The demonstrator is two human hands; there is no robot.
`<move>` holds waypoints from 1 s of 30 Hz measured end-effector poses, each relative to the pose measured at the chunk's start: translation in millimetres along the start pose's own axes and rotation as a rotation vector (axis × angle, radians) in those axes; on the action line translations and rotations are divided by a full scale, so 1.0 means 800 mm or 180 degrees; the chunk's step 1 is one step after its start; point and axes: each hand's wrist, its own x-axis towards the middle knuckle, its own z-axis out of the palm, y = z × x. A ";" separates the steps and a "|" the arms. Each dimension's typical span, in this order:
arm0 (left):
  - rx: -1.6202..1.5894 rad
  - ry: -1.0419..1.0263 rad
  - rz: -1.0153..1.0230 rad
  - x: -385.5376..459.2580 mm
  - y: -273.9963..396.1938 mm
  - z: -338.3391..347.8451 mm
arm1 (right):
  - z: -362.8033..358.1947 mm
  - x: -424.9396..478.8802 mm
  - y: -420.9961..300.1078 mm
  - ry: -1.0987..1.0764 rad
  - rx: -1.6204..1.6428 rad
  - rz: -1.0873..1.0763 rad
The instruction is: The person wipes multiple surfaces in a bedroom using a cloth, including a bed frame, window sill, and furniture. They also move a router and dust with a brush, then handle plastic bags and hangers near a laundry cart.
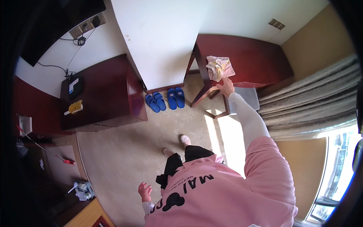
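Observation:
My right hand (226, 87) reaches out to the near edge of a dark red wooden desk (249, 61). Its fingertips touch or nearly touch a crumpled pink and yellow cloth (220, 68) lying on the desk's left part; whether they grip it cannot be told. Low at my left side hangs my left hand (145, 191), fingers loosely apart, with nothing in it. A chair (219, 113) with a pale seat stands partly under the desk.
Two pairs of blue slippers (167, 100) stand by the white wall. On a dark cabinet (99, 93) lie a yellow duster (75, 107) and a black box (74, 88). A red-headed mop (69, 162) and a small bin (84, 190) are at left; a curtain (306, 99) hangs right.

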 end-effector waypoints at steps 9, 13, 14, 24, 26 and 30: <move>0.0773 0.0002 -0.0407 0.037 0.037 0.042 | 0.013 0.086 -0.035 0.0724 0.0680 0.0601; 0.0612 -0.0052 -0.0048 0.013 0.075 0.147 | 0.084 0.159 -0.032 0.1221 0.0029 0.0843; 0.0636 -0.0030 -0.0034 0.011 0.079 0.172 | 0.088 0.184 -0.029 0.1341 -0.0023 0.0581; 0.1781 -0.0684 0.0458 -0.019 0.184 0.631 | -0.015 0.424 0.079 0.0785 0.0893 -0.1932; 0.1847 -0.1029 0.0836 -0.030 0.227 0.734 | -0.072 0.449 0.168 0.1088 0.0854 -0.1266; 0.1529 -0.0888 0.1089 -0.031 0.284 0.907 | -0.145 0.417 0.452 0.1158 0.0496 0.1109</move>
